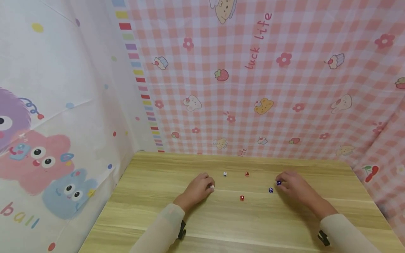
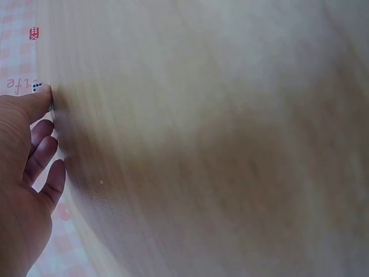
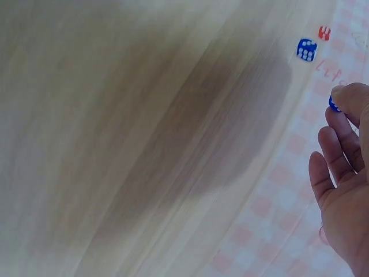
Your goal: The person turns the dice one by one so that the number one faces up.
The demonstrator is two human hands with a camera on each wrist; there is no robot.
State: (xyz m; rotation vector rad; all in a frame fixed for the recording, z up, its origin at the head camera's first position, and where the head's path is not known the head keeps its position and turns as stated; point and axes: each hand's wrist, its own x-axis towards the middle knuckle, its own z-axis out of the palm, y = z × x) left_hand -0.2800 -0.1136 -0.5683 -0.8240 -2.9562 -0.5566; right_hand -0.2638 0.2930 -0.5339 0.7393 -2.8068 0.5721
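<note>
On the left of the wooden tabletop, my left hand (image 1: 198, 187) pinches a white die (image 1: 212, 186) between thumb and fingertips. A second white die (image 1: 225, 174) rests on the table a little beyond it. My right hand (image 1: 295, 186) holds a blue die (image 1: 278, 182) by thumb and forefinger, its other fingers loosely bent in the right wrist view. Just left of that hand lies another blue die (image 1: 271, 190), larger in the right wrist view (image 3: 307, 50). Between the hands are two red dice, a far red die (image 1: 247, 174) and a nearer red die (image 1: 242, 198).
The wooden table (image 1: 221, 225) meets a pink checked cloth (image 1: 202, 88) along its back edge. A white cloth (image 1: 95, 140) with cartoon figures hangs at the left, and more checked cloth runs down the right side.
</note>
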